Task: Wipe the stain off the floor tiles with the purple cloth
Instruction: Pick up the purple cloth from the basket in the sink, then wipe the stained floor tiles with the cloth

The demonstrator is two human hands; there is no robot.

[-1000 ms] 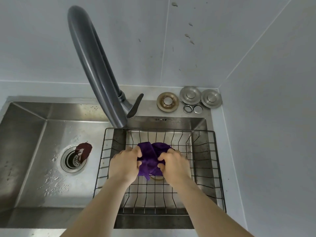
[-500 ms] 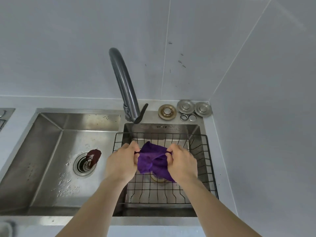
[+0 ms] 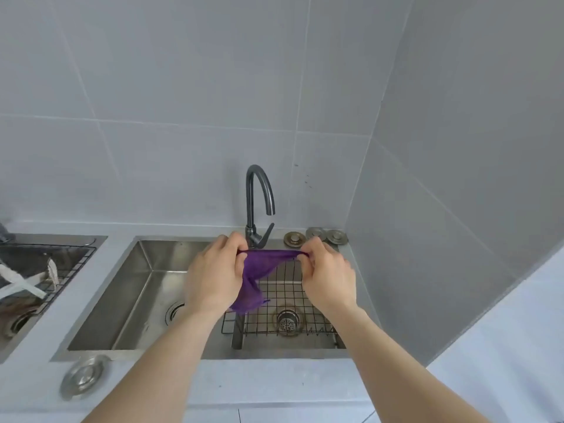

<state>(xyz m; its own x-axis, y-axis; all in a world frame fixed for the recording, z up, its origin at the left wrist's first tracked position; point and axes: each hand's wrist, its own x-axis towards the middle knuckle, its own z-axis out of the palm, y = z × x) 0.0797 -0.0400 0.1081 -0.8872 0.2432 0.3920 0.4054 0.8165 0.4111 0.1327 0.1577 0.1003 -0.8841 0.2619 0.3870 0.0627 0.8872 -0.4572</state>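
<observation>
The purple cloth (image 3: 254, 276) hangs stretched between both my hands above the steel sink. My left hand (image 3: 213, 276) pinches its top left corner and my right hand (image 3: 328, 276) pinches the top right corner. The cloth's top edge is pulled taut, and the rest droops down to a point over the black wire basket (image 3: 287, 297). No floor tiles and no stain are in view.
A dark curved faucet (image 3: 254, 209) stands behind the cloth. The steel sink (image 3: 128, 300) has a drain strainer under the basket. Metal plugs (image 3: 316, 235) lie on its back rim, a lid (image 3: 84, 377) on the front counter. A second sink with a rack (image 3: 39, 270) is at the left.
Both hands have lifted the cloth out of the wire basket and drawn apart, spreading it from a bunched wad into a hanging sheet. The camera has pulled back and up.
</observation>
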